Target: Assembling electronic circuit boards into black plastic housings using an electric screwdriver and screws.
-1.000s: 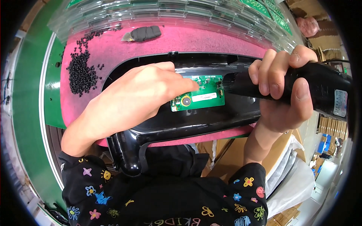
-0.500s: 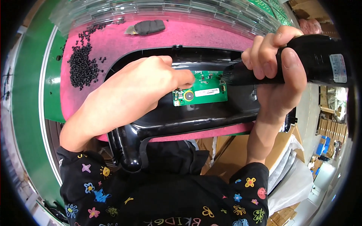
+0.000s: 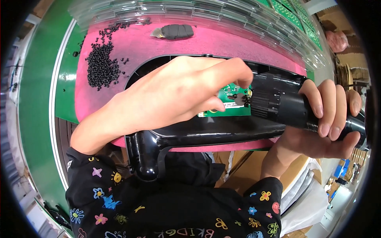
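Observation:
My right hand grips a black electric screwdriver, held sideways with its ribbed collar pointing left. Small black screws cluster about its tip. My left hand reaches over from the left, index finger and thumb apart on either side of that tip, with nothing visibly pinched between them. Beneath lies a green circuit board, partly covered by my left hand and the screwdriver. It sits inside a glossy black plastic housing with a curved arm at its lower left.
A pink mat underlies the housing. Loose black screws are heaped at its left. A dark-wrapped blade-like tool lies at the back. Clear plastic trays line the far edge, with green boards behind them at right.
My right hand has shifted its grip back along the screwdriver, which has moved right and lower. My left hand has moved right, its fingers opening around the tip. The whole view has shifted slightly.

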Motion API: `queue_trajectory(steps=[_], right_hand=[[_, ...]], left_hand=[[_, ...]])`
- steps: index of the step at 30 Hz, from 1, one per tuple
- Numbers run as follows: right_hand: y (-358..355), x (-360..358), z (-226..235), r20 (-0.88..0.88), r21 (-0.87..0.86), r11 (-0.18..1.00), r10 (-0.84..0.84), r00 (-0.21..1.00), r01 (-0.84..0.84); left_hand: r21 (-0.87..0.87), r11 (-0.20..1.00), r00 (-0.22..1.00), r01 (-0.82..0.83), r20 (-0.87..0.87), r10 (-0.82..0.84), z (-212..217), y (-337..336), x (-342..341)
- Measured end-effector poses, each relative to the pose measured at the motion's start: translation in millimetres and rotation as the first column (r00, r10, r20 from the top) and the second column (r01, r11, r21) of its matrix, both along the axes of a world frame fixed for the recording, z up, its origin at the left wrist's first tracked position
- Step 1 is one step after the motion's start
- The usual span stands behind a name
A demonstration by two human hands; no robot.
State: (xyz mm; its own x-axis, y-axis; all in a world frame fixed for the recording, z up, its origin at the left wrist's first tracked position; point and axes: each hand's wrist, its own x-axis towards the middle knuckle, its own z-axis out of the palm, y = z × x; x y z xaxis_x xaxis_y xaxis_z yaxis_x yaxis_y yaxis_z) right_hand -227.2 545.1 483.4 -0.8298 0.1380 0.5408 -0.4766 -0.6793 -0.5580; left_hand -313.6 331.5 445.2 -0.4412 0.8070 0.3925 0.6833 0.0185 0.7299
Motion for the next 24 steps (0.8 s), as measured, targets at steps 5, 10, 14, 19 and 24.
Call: queue_trajectory(steps=[5,10,14,19,24], right_hand=[[-4.4,-0.5,-0.3,0.022,0.007,0.999,0.034,0.999,-0.034],[-1.6,-0.1,0.7,-0.001,0.021,0.999,0.043,0.999,-0.043],[-2.0,-0.1,0.7,-0.005,0.021,0.999,0.046,0.999,-0.046],[-2.3,-1.2,-4.2,-0.009,0.107,0.993,0.050,0.999,-0.049],[-3.0,1.5,-3.2,-0.009,0.086,0.996,0.004,1.000,-0.003]], left_hand=[[0.151,0.988,1.000,0.018,-0.009,-0.017,-0.4,3.1,1.6],[0.153,0.988,0.999,0.002,-0.054,0.006,-7.1,-0.3,2.7],[0.078,0.997,1.000,-0.027,0.014,0.026,-1.9,-2.7,4.2],[0.101,0.995,0.998,0.003,-0.057,0.003,-4.5,-3.4,2.5],[0.161,0.987,0.995,0.018,-0.104,-0.001,-2.6,2.7,1.6]])
